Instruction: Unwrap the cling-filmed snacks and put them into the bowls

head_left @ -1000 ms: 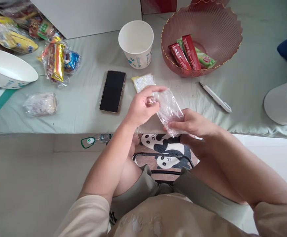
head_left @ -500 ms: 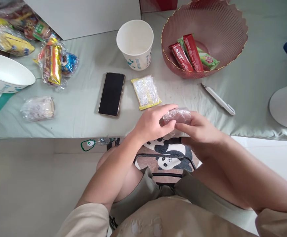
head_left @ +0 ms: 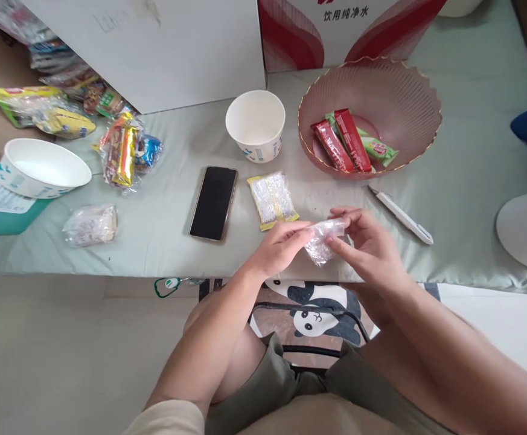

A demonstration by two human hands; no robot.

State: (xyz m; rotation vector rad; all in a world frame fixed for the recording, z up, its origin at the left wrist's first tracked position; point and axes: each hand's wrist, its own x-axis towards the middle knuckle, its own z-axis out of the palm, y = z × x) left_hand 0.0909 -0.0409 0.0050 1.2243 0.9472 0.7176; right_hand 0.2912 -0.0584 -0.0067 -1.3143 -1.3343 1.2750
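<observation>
Both my hands hold a crumpled clear plastic wrapper (head_left: 321,240) just above the table's front edge. My left hand (head_left: 280,249) pinches its left side with fingertips together. My right hand (head_left: 366,248) grips its right side, fingers curled around it. Just behind my left hand lies a yellow-edged clear snack packet (head_left: 272,200) flat on the pale green cloth. A black phone (head_left: 213,203) lies face up to the left of that packet.
A pink ribbed bowl (head_left: 394,96) holds red and green bars (head_left: 344,140). A white paper cup (head_left: 256,125) stands beside it. A white pen-like tool (head_left: 401,214) lies to the right. Snack bags (head_left: 125,154), a white bowl (head_left: 41,168) and a small wrapped packet (head_left: 90,225) sit at left.
My hands have squeezed the clear wrapper from a spread sheet into a small wad and lowered it towards the table's edge. The camera has tilted up, showing more of the boxes behind.
</observation>
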